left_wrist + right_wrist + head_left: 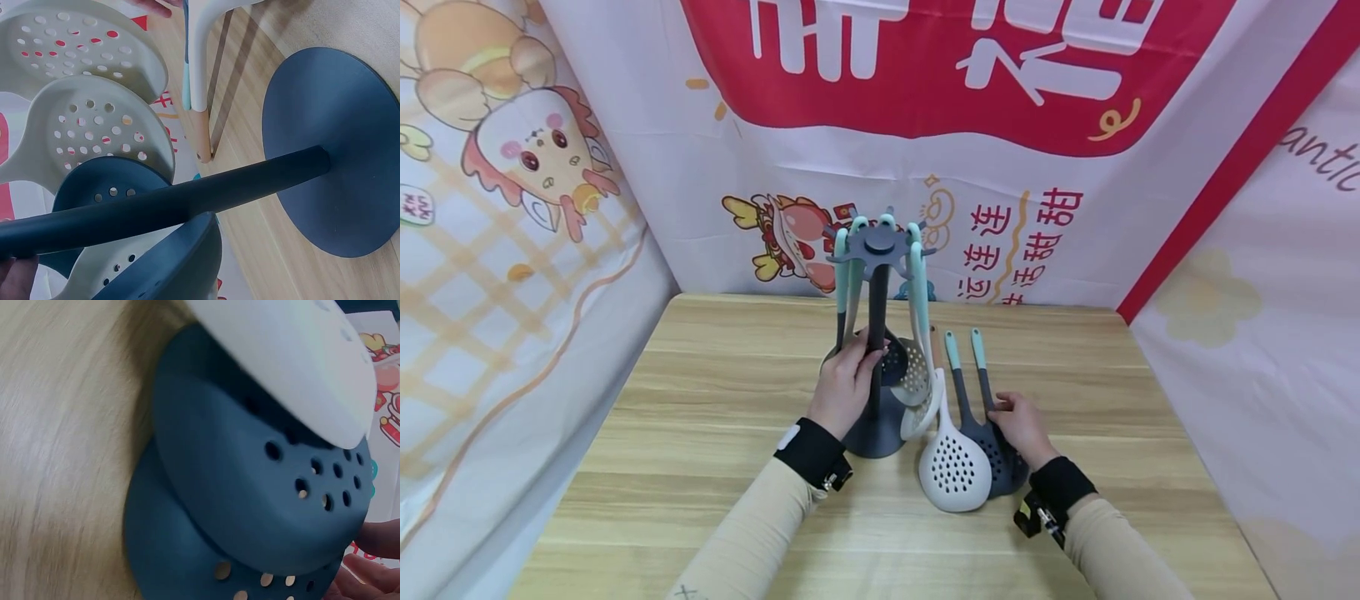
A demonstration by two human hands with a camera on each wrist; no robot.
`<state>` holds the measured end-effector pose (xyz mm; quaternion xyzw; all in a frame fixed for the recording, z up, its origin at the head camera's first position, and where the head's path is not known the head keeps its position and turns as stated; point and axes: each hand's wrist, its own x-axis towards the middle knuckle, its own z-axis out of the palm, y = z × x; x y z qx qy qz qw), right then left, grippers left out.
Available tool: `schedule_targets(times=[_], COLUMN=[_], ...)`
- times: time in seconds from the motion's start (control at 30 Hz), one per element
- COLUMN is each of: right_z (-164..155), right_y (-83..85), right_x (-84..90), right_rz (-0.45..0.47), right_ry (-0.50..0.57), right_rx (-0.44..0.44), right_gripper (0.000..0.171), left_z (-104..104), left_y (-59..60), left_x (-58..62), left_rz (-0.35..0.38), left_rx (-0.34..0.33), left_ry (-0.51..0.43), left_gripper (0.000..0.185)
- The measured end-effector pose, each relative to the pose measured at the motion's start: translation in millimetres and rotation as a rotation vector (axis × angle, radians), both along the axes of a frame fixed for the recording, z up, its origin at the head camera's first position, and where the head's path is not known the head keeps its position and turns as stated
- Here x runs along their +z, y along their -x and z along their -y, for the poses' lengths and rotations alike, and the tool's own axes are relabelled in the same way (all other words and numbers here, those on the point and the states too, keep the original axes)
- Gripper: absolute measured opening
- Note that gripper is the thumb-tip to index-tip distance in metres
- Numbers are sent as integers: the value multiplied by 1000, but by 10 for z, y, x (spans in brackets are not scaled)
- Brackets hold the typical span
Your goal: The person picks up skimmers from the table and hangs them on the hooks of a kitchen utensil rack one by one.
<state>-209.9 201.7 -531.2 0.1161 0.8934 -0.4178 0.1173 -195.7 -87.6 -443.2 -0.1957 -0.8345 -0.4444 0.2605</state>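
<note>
Beside the stand (876,421), right of its base, the right hand (1021,427) pinches a dark skimmer (1000,454) lying on the table (700,467). Curled fingers of the left hand (844,388) wrap the stand's pole (877,325).

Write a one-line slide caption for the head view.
Left hand grips the utensil stand's pole; right hand holds a dark skimmer on the table.
</note>
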Motion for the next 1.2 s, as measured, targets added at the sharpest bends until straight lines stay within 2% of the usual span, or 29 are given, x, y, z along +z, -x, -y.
schedule_targets(times=[0.1,0.33,0.77,1.03,1.2], right_z=[-2,-19,-81,-54,-10], right_y=[11,-19,-1,9,11], right_x=[0,-6,-46,17,105], right_rz=[33,36,45,3,-58], right_ry=[34,-31,37,60,1], right_rx=[-16,-2,-41,-58,-65], right_gripper=[48,52,47,46,50], left_z=[8,2,10,5,4], left_y=[1,-11,-6,-12,-18], left_x=[10,19,26,32,37], left_rz=[12,18,9,15,23], left_rx=[-9,-25,-15,-19,-4], left_ry=[-5,-12,-17,-25,-17], left_gripper=[26,27,26,27,25])
